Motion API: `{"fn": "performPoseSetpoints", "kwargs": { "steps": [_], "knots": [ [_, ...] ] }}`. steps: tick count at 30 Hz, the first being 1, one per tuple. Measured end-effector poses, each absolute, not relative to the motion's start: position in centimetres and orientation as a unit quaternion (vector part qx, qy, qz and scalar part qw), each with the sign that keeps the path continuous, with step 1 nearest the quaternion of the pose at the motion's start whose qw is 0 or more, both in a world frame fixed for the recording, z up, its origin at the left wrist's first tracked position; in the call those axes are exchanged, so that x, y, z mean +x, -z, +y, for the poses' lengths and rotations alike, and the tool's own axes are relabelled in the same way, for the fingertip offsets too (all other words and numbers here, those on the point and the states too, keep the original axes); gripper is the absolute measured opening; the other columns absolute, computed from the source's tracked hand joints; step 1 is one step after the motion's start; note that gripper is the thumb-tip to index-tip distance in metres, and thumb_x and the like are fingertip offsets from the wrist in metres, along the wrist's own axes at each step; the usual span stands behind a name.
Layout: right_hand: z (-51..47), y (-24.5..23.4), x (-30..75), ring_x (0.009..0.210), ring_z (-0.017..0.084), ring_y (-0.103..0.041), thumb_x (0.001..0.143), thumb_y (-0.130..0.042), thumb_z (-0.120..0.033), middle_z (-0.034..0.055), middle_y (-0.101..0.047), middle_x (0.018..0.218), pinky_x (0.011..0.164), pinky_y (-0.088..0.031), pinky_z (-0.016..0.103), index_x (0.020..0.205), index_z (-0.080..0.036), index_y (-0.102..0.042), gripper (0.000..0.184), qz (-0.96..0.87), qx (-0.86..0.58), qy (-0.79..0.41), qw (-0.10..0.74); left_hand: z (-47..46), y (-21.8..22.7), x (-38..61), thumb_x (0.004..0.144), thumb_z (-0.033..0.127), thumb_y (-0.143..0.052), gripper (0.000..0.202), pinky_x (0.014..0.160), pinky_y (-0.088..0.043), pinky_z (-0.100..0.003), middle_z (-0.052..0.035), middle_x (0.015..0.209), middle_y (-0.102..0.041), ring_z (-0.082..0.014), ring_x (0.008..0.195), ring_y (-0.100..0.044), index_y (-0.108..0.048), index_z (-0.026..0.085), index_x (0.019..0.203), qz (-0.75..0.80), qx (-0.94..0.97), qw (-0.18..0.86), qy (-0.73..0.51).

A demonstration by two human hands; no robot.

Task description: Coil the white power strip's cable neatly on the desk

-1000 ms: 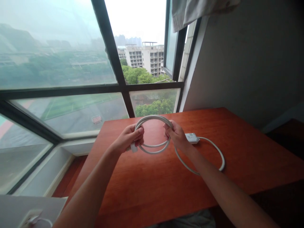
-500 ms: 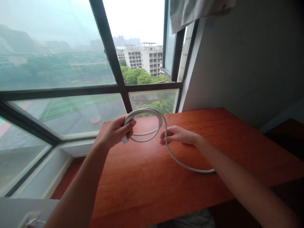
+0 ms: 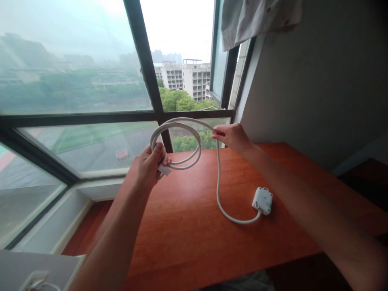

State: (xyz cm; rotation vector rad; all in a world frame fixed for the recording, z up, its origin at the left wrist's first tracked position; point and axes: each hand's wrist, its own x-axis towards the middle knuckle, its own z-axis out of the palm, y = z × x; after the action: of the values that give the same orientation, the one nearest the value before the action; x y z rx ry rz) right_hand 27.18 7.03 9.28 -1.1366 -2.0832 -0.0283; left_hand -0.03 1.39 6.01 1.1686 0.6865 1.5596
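Over reddish wooden desk [image 3: 188, 242], white round cable [image 3: 217, 178] is held: loops clenched w/ closed left hand [image 3: 150, 163] so coil isn't sprung, free run pinched by right hand [image 3: 233, 136] (white square adapter [image 3: 262, 200] on desk)

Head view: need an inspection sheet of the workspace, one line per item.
Surface: red-brown wooden table, glossy.
Job's things: white round cable, partly coiled in loops, the rest hanging down to the table; the white square block at its end lies on the table.
Clutter: nothing seen.
Grippers: left hand shut round the coil, above the table; right hand pinches the cable higher up.
Cables: the one white cable; a small white item on the lower-left ledge, too cropped to tell.
Surroundings: dark-framed window, grey wall, pale cloth hanging above.
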Motion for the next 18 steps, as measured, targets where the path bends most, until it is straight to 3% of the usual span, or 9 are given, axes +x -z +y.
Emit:
{"fn": "performPoseSetpoints", "kwargs": {
  "steps": [5, 10, 14, 18],
  "knots": [
    [9.0, -8.9, 26.8, 0.057, 0.015, -0.052, 0.074, -0.074, -0.028, -0.002, -0.057, 0.054, 0.06, -0.03, 0.027, 0.065, -0.021, -0.065, 0.015, -0.815, -0.456, 0.032, 0.356, 2.8, -4.4, 1.7, 0.08, 0.036, -0.068, 0.034, 0.046, -0.044, -0.017, 0.0101, 0.05, -0.032, -0.0034, 0.038, -0.038, -0.042, 0.018, 0.068, 0.273, 0.4, 0.564, -0.669],
    [12.1, -9.3, 25.4, 0.059, 0.015, -0.053, 0.064, -0.081, -0.037, -0.0014, -0.056, 0.052, 0.06, -0.032, 0.028, 0.057, -0.019, -0.064, 0.026, -0.805, -0.452, -0.013, 0.384, 4.7, -3.6, 2.5, 0.083, 0.037, -0.066, 0.035, 0.044, -0.041, -0.016, 0.0113, 0.048, -0.031, -0.0025, 0.036, -0.036, -0.041, 0.018, 0.068, 0.259, 0.308, 0.599, -0.693],
    [13.1, -9.3, 24.1, 0.057, 0.013, -0.054, 0.067, -0.075, -0.049, -0.0001, -0.062, 0.057, 0.057, -0.036, 0.026, 0.062, -0.018, -0.067, 0.032, -0.791, -0.42, -0.132, 0.425, 5.6, -2.6, 2.6, 0.085, 0.038, -0.064, 0.036, 0.044, -0.04, -0.014, 0.0121, 0.047, -0.028, -0.0017, 0.035, -0.035, -0.04, 0.018, 0.067, 0.226, 0.266, 0.616, -0.706],
    [12.0, -8.1, 23.8, 0.064, 0.014, -0.058, 0.078, -0.064, -0.05, 0.0044, -0.07, 0.073, 0.06, -0.044, 0.026, 0.075, -0.016, -0.069, 0.035, -0.753, -0.36, -0.332, 0.439, 5.5, -1.7, 2.2, 0.087, 0.039, -0.061, 0.034, 0.045, -0.039, -0.013, 0.0118, 0.048, -0.026, -0.0011, 0.035, -0.032, -0.042, 0.018, 0.069, 0.195, 0.267, 0.618, -0.713]
  ]
}}
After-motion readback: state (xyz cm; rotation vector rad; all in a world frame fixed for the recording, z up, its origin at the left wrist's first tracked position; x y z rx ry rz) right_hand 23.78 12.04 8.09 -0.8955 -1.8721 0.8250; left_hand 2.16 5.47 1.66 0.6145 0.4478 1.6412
